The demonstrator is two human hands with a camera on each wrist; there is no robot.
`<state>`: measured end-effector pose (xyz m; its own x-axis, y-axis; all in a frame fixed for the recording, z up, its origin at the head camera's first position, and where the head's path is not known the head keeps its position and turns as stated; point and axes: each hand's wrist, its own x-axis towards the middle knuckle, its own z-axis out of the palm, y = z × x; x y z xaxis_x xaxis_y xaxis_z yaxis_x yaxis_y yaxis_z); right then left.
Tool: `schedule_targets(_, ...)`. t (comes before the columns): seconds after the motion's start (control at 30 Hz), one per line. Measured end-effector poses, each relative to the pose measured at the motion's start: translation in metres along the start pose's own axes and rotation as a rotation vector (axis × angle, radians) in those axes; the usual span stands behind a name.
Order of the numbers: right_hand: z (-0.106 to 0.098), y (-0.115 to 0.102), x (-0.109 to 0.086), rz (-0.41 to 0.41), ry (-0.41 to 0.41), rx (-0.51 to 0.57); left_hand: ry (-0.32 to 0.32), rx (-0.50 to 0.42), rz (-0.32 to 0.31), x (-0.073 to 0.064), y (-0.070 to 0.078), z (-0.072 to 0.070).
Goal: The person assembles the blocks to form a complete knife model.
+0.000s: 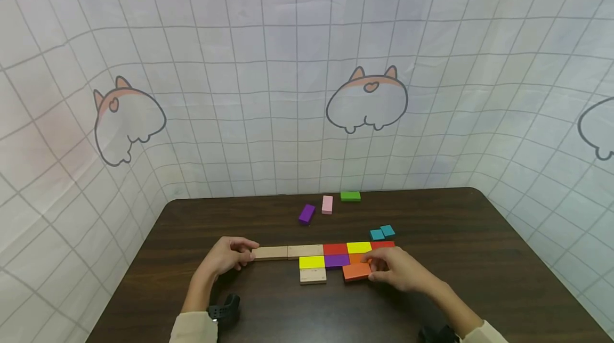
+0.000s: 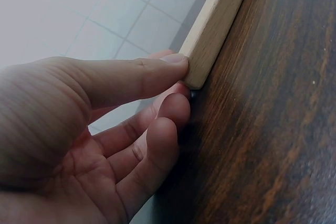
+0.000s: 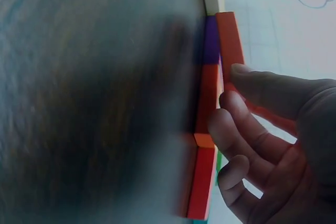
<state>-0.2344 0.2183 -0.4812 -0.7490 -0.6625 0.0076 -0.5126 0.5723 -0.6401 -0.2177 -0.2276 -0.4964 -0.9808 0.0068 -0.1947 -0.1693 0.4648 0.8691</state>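
Observation:
My left hand [image 1: 226, 258] pinches the left end of a pale wooden block [image 1: 269, 253] between thumb and fingertips; the left wrist view shows the thumb [image 2: 142, 77] at its corner. In my right hand [image 1: 395, 268], thumb and fingers hold an orange block [image 1: 356, 271]. The right wrist view shows that orange block [image 3: 231, 43] raised above the laid blocks. Beside it lie a purple block [image 1: 337, 261] and another orange block [image 1: 357, 258], partly covered by the fingers. Behind them runs a row with a second wooden block [image 1: 305, 250], a red block [image 1: 334, 248] and a yellow block [image 1: 358, 247].
A yellow block [image 1: 312, 262] and a wooden block [image 1: 313, 276] sit in front of the row. Farther back lie purple [image 1: 307, 214], pink [image 1: 327, 205] and green [image 1: 350, 196] blocks. Two blue pieces [image 1: 377, 235] rest behind the row's right end on the dark table [image 1: 446, 226].

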Motion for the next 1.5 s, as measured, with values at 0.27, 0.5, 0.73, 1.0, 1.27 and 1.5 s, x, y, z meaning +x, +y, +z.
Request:
schedule_targets(0.27,0.010,-0.007,0.003,0.038,-0.039,-0.031,-0.001,-0.004,-0.004,0.001,0.000,0.001)
schedule_targets(0.5,0.011,-0.013,0.004,0.074,-0.027,-0.042,0.004,0.007,0.000,0.000,0.001,0.001)
schedule_targets(0.73,0.011,-0.011,0.004,0.066,-0.019,-0.022,-0.003,0.011,0.011,0.000,0.001,0.000)
schedule_targets(1.0,0.015,-0.012,0.008,0.074,-0.019,-0.020,-0.009,0.007,0.013,0.000,0.001,-0.001)
schedule_targets(1.27,0.020,-0.017,0.014,0.065,-0.003,-0.030,-0.004,0.010,0.009,0.000,0.001,-0.001)
schedule_targets(1.5,0.023,-0.022,0.020,0.081,0.002,-0.044,-0.001,0.006,0.005,0.000,0.001,-0.001)
